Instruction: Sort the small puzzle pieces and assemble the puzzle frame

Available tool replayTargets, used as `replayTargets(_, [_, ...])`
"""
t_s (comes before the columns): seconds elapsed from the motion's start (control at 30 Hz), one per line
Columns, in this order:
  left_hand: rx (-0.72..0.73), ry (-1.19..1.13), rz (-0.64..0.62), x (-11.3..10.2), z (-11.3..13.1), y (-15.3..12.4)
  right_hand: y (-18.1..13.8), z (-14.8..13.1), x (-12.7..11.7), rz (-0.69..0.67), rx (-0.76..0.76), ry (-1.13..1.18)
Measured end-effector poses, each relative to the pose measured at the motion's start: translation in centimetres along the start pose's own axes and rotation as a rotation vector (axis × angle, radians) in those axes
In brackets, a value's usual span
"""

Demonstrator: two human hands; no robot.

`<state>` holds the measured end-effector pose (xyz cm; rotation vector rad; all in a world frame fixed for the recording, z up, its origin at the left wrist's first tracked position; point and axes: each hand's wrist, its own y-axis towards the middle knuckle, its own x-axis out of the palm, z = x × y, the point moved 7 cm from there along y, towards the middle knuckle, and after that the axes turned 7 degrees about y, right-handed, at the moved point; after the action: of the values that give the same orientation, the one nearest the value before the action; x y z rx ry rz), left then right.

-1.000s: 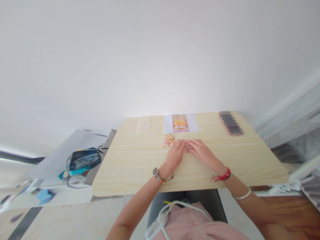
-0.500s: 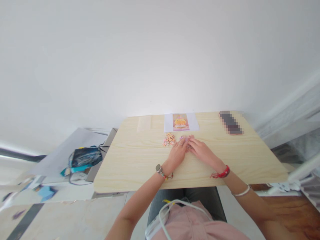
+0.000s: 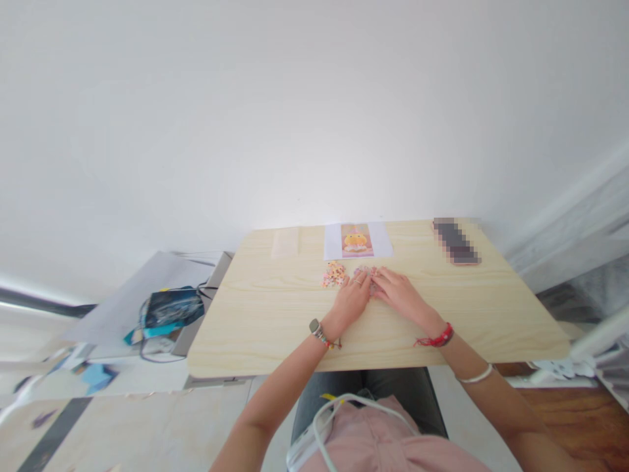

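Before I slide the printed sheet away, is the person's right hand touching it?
Apart: the head view shows bare tabletop between the right hand and printed sheet.

Pinkish pieces partly hidden by left hand and right hand, too small to count, any grip uncertain.

The counter is pale yellow wood with streaked grain. One heap of small pieces mixes orange, yellow, pink and white; the other heap is pinkish mauve. A white sheet bears a yellow-and-pink picture. The cord bracelet is red, the shirt dusty pink.
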<state>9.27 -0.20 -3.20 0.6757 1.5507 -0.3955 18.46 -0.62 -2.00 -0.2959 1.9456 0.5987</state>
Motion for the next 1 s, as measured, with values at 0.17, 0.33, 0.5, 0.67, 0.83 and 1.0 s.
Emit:
replayTargets(0.17, [-0.011,-0.033,0.040,-0.6,0.3,-0.1,-0.7,0.0,0.1,0.002,-0.003,0.037])
replayTargets(0.33, [-0.002,-0.055,0.011,-0.8,0.5,0.3,0.3,0.2,-0.1,0.022,-0.027,0.103])
replayTargets(0.5, [0.001,-0.062,0.030,-0.9,0.0,0.0,0.4,0.5,-0.8,0.027,-0.041,0.131])
replayTargets(0.67, [-0.031,-0.018,0.023,-0.4,-0.6,0.5,0.0,1.3,-1.4,0.083,0.050,0.094])
replayTargets(0.83, [0.015,-0.017,0.019,-0.7,-0.2,0.5,0.0,0.5,-1.3,0.025,-0.021,0.117])
replayTargets(1.0, [0.012,-0.043,-0.009,-0.8,-0.4,0.4,-0.4,0.3,-1.6,0.010,-0.022,0.109])
